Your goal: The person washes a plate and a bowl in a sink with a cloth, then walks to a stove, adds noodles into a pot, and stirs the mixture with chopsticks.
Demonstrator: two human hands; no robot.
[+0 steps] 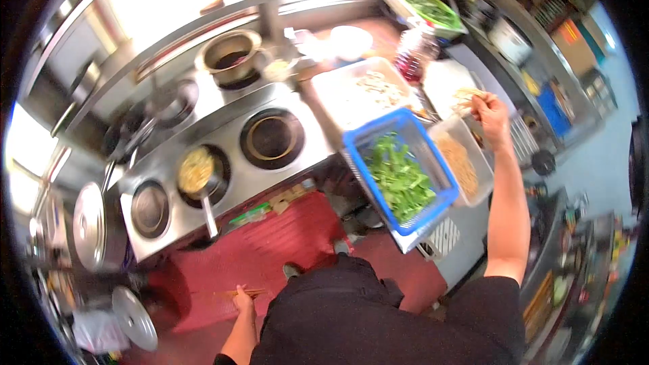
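Note:
Pale strands of food (465, 99) hang from the closed fingers of my right hand (492, 116), above the upper end of a clear tub (484, 174) of light-brown food. Down by my left side, my left hand (244, 299) is closed on chopsticks (254, 292). A blue basket (350, 140) of chopped green leaves (399, 182) stands left of the tub. Behind the basket lies a white tray (331, 98) with pale pieces in it. On the stove, a small pan (197, 170) holds yellowish food, its handle pointing toward me.
The steel stove (230, 140) has several burners, with a metal pot (230, 54) behind. A bottle of red liquid (414, 51) and a tub of greens (427, 10) stand at the back right. Large pots (94, 226) are on the left. Red floor (297, 230) lies below.

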